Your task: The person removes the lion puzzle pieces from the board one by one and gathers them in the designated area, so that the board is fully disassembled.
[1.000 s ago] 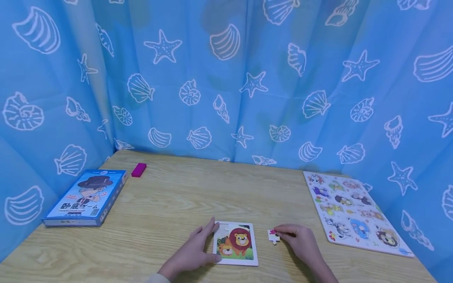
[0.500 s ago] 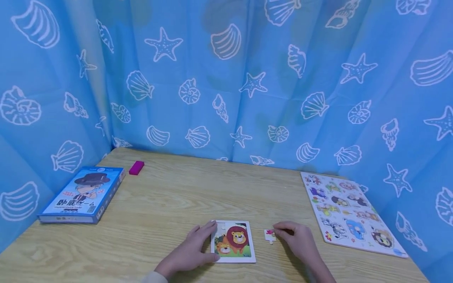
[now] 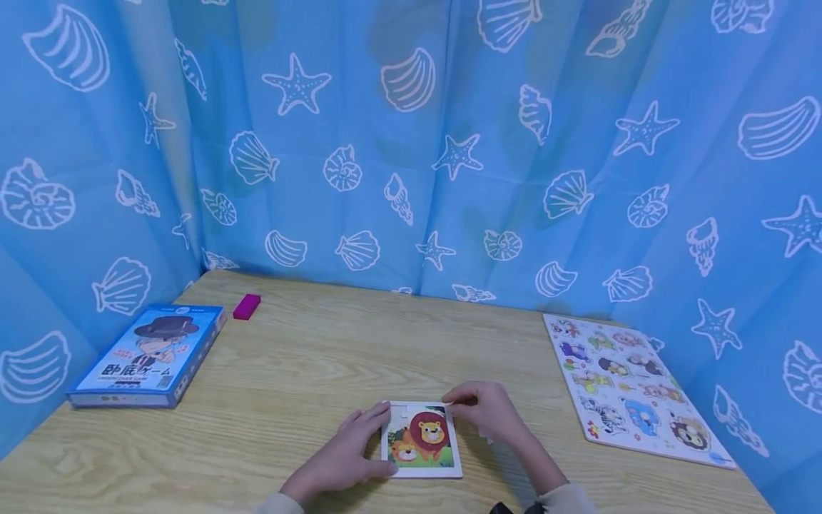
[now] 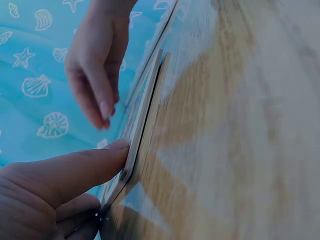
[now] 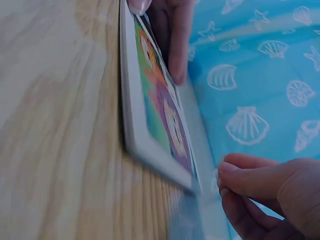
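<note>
My left hand [image 3: 343, 453] holds the left side of a small white-framed jigsaw puzzle [image 3: 429, 472] that shows lions. Its thumb rests on the near left corner, its fingers at the far left. A pale patch shows at the picture's upper left. Over the puzzle's far right corner, my right hand [image 3: 491, 414] has thumb and fingertips pinched together. In the right wrist view a thin pale edge, apparently a puzzle piece [image 5: 218, 176], shows between those fingertips; most of it is hidden. Part of a white piece [image 3: 486, 437] lies on the table, mostly covered by the right hand.
A blue game box [image 3: 146, 357] lies at the left, with a magenta block [image 3: 247, 307] behind it. On the right is a white board [image 3: 636, 392] of animal pictures. A blue shell-patterned curtain [image 3: 411, 143] stands around the wooden table [image 3: 308, 371].
My right hand has moved left, from beside the white piece to the puzzle's far right corner. The left hand keeps its place on the puzzle. The head view has shifted slightly.
</note>
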Available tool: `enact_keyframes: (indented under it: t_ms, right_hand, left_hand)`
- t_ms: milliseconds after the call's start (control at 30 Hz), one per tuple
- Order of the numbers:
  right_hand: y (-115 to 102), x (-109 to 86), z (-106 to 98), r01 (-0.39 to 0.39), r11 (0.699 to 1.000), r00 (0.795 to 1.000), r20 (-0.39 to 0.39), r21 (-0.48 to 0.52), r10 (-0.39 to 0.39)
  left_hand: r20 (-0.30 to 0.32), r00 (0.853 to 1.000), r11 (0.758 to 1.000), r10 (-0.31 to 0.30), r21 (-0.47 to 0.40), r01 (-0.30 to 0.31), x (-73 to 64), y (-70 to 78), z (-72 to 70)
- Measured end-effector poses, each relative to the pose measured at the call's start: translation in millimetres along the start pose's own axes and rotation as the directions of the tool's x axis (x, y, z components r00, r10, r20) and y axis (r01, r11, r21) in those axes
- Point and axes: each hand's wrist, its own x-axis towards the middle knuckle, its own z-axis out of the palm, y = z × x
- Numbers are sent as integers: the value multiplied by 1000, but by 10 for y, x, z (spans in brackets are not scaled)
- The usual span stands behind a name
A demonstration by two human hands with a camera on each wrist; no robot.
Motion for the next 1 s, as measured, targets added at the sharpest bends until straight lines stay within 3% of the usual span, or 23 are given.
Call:
enact_keyframes:
  t_ms: [333,533,767,1000]
  right_hand:
    - [-132,256,246,101,993,977,184,55,-109]
    - [-135,292,316,95,993,961,252,76,-111]
    - [-109,278,357,62,997,962,264,50,-73]
    - [-119,253,363,94,994,963,249,61,-106]
  left_hand:
    - [3,1000,1000,-6,-21,6,19,-12,-11]
    - [4,1000,1000,-2,-17,2,4,-1,-10]
    - [13,1000,1000,1,-19,-1,7,31,-11]
    - [18,1000,998,-23,-64,24,24,31,-9]
